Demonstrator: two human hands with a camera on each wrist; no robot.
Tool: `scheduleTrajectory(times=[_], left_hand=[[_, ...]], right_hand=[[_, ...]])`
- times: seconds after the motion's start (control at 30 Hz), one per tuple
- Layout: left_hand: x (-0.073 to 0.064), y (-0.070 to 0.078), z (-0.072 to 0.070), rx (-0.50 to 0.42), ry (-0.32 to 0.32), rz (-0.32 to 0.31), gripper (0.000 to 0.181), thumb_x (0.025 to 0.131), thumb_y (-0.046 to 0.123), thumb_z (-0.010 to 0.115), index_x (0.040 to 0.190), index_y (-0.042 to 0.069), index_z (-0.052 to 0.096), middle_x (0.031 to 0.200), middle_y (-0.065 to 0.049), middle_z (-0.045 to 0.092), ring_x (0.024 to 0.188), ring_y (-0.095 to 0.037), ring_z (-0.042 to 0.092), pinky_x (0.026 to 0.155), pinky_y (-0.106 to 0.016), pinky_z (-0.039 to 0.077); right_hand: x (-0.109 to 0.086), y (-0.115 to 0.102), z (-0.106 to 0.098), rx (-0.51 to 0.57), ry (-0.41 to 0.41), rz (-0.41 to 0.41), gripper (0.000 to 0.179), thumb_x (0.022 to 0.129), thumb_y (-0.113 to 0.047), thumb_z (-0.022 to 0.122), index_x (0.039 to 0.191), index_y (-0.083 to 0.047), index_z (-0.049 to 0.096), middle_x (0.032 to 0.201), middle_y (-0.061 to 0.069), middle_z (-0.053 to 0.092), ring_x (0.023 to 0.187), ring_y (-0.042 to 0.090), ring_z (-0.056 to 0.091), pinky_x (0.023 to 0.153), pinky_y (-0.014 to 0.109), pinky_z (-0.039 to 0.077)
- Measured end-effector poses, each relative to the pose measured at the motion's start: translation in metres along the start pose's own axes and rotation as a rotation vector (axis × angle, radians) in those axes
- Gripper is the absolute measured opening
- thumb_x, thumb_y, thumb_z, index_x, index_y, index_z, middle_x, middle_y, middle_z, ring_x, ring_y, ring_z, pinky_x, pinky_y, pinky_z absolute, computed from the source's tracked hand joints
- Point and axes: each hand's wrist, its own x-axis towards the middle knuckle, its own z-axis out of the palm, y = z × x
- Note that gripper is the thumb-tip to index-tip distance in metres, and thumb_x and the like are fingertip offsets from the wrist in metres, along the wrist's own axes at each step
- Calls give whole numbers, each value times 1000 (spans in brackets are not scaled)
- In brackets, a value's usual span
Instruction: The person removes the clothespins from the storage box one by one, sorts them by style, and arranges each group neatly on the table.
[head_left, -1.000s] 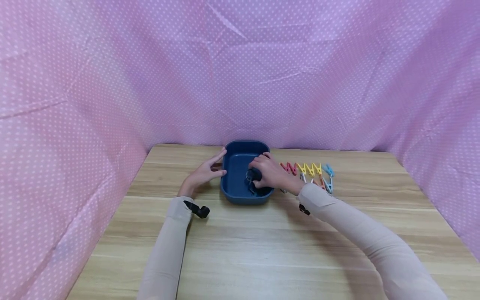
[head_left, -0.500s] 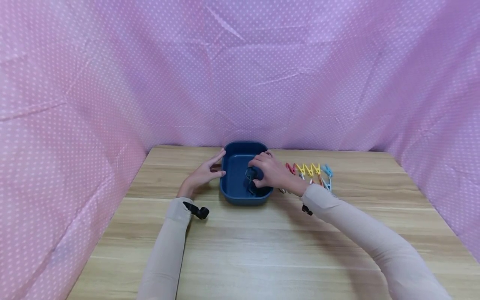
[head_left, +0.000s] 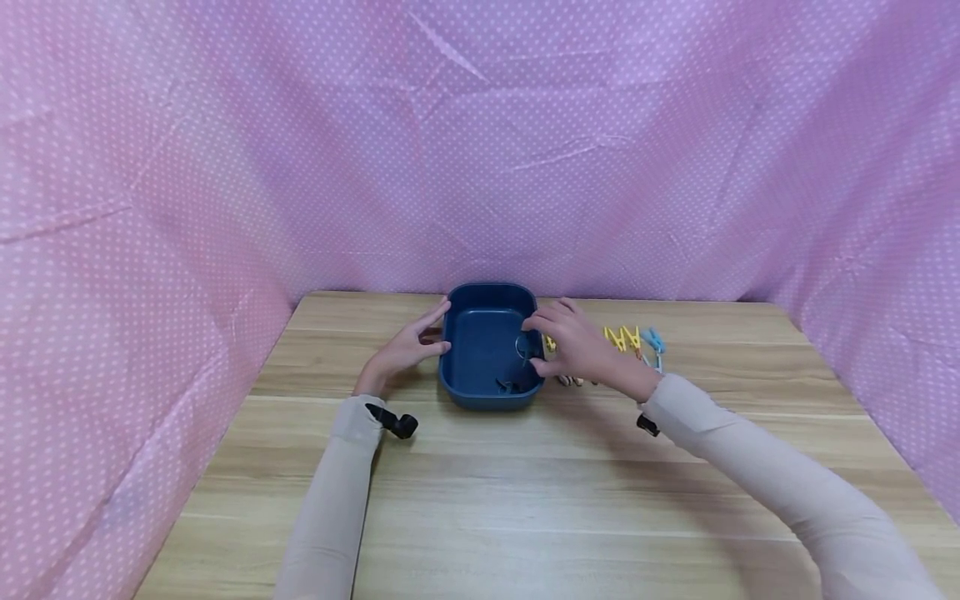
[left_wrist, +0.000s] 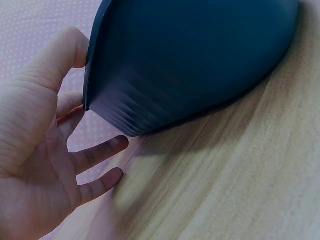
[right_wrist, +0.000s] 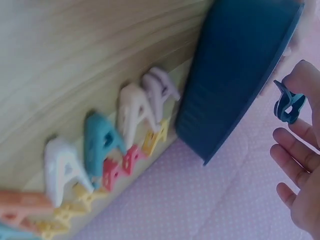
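Observation:
My left hand (head_left: 405, 350) is at the left side of a dark blue bin (head_left: 452, 367), fingers extended. In the left wrist view its thumb (left_wrist: 70, 47) touches the rim and the other fingers spread along the outer wall. My right hand (head_left: 573, 342) hovers over the bin's right rim. Between thumb and index finger it pinches a dark blue clothespin (right_wrist: 289, 103), plainest in the right wrist view, while the remaining fingers stick out. Near the front of the bin floor lies another small dark clip (head_left: 507, 387).
Right of the bin, clothespins stand in rows on the wooden table (head_left: 480, 500): white (right_wrist: 62, 167), teal (right_wrist: 100, 145), cream (right_wrist: 134, 110), lilac (right_wrist: 160, 90), red (right_wrist: 132, 157) and several yellow (head_left: 632, 337). Pink dotted cloth (head_left: 480, 150) hangs behind and at both sides.
My right hand has moved right, from over the bin's inside to its right rim, carrying the dark clothespin. It now covers more of the clothespin rows. The left hand stays in place.

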Motion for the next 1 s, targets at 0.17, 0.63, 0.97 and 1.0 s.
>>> scheduleTrajectory(times=[0.17, 0.63, 0.97, 1.0], left_hand=[[0, -1, 0, 0, -2, -1, 79, 102, 7, 61, 165, 15, 14, 174, 0, -1, 148, -42, 38, 119, -55, 38], [1, -3, -2, 6, -4, 0, 79, 102, 10, 61, 165, 17, 14, 174, 2, -2, 148, -41, 38, 120, -56, 35], [1, -3, -1, 5, -4, 1, 79, 102, 8, 61, 165, 13, 14, 174, 2, -1, 148, -41, 38, 119, -56, 36], [1, -3, -2, 4, -2, 0, 79, 102, 8, 61, 165, 13, 14, 174, 2, -1, 148, -41, 38, 119, -56, 37]], right_hand=[[-13, 7, -11, 1, -6, -6, 45, 74, -20, 86, 112, -2, 69, 109, 11, 70, 104, 30, 61, 102, 57, 45], [-33, 27, -27, -46, -96, -32, 51, 70, -24, 87, 111, 1, 70, 102, 11, 71, 100, 30, 62, 102, 53, 46], [-52, 27, -14, -119, -131, -37, 47, 64, -25, 89, 101, -1, 70, 91, 8, 69, 86, 27, 61, 90, 51, 49], [-53, 26, -13, -120, -139, -39, 47, 64, -25, 89, 101, -1, 70, 92, 8, 69, 87, 28, 62, 90, 51, 49]])
